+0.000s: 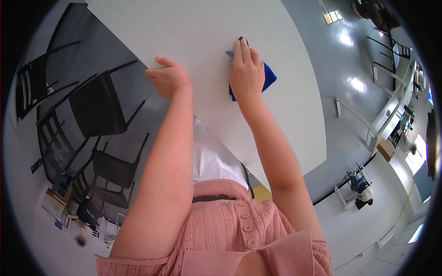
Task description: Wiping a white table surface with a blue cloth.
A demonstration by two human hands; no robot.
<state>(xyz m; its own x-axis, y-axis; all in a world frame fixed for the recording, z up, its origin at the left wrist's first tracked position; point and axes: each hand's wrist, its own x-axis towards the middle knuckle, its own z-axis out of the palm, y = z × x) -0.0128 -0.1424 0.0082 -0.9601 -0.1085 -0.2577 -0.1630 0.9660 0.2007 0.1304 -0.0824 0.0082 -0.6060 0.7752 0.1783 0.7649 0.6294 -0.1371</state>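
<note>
My right hand point(247, 73) lies palm down on a dark blue cloth point(270, 77) on the white tabletop point(207, 27). Its fingers are together, pointing away from me, and they press the cloth to the surface. Bits of the cloth show past the fingertips and on both sides of the hand. A small grey shape point(229, 54) shows beside the fingers; I cannot tell what it is. At the table's left edge, my left hand point(171, 79) grips the rim, thumb on top and fingers curled over the side, partly hidden.
Dark chairs point(97, 105) stand on the floor left of the table. To the right, a white frame point(357, 120) stands near a long white bench point(389, 117) with a cardboard box point(386, 150). A person point(366, 193) sits farther off at the lower right.
</note>
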